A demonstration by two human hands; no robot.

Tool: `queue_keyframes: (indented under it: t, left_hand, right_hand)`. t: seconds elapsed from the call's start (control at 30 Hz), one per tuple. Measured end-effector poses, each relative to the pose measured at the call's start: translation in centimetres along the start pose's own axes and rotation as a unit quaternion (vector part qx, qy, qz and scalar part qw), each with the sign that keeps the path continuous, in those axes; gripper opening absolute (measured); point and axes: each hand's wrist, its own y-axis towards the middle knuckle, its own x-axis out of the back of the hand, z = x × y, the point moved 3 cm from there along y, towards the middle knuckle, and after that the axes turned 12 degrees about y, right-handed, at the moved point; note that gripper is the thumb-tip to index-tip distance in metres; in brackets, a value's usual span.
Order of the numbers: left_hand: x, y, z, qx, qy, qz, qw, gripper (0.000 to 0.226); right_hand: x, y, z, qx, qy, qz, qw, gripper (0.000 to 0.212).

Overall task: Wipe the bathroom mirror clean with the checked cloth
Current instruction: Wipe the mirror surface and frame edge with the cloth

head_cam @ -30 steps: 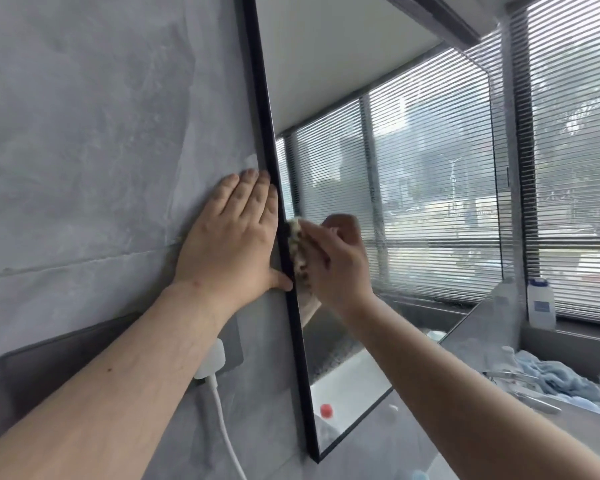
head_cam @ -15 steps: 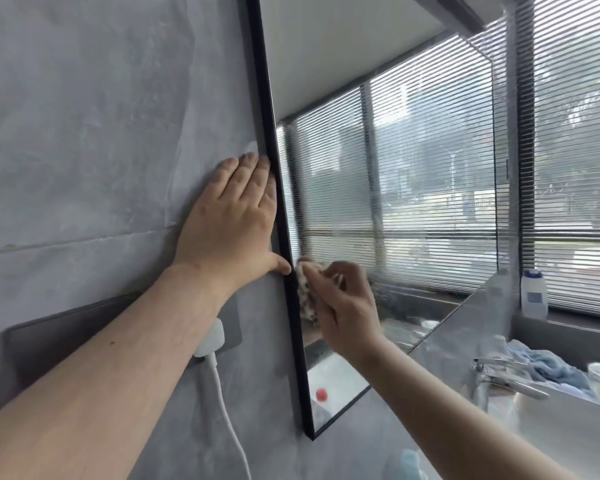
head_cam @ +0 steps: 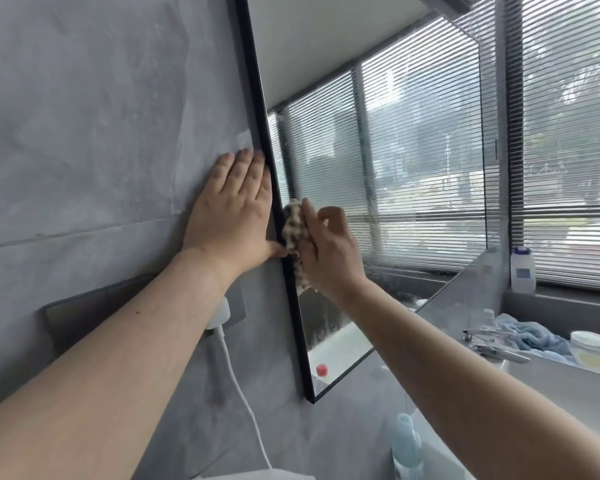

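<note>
Your right hand (head_cam: 326, 251) pinches cloth (head_cam: 293, 233) at the left edge of the mirror (head_cam: 395, 168); bare glass runs toward 3 o'clock. Your left hand (head_cam: 232, 216) is spread flat on wall (head_cam: 84, 133) at 9 o'clock.

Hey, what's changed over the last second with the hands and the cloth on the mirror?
The right hand, gripping the checked cloth, slid down the mirror beside its black frame to below the left thumb, then came back up level with it. Nothing was picked up or let go. The left hand stayed flat on the grey wall, thumb against the frame.
</note>
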Motion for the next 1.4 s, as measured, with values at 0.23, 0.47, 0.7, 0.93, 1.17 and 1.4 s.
queue_keyframes:
  t: [0.23,0.47,0.7,0.93,1.17,1.4]
  left_hand:
    - [-0.4,0.1,-0.1,-0.001,0.001,-0.009,1.000,0.124]
    - [-0.5,0.2,-0.1,-0.001,-0.006,-0.012,1.000,0.128]
    - [-0.6,0.2,0.0,-0.005,-0.033,-0.022,0.999,0.125]
    - [-0.7,0.0,0.0,-0.019,-0.078,-0.017,0.997,0.122]
    - [-0.4,-0.1,0.0,-0.017,-0.114,-0.025,0.993,0.118]
    - [-0.3,0.2,0.3,-0.026,-0.141,-0.006,0.990,0.133]
  right_hand:
    - [-0.7,-4.4,0.5,-0.091,0.024,-0.031,0.995,0.044]
    - [-0.9,-21.2,-0.7,-0.235,0.014,-0.001,0.972,0.023]
    - [-0.4,-21.5,0.7,-0.179,0.047,0.027,0.982,0.044]
    - [-0.5,-10.3,-1.1,-0.072,0.044,0.021,0.996,0.044]
    - [0.3,4.3,-0.2,-0.028,0.039,-0.044,0.998,0.044]
    - [0.3,4.0,-0.3,0.063,-0.027,-0.028,0.997,0.051]
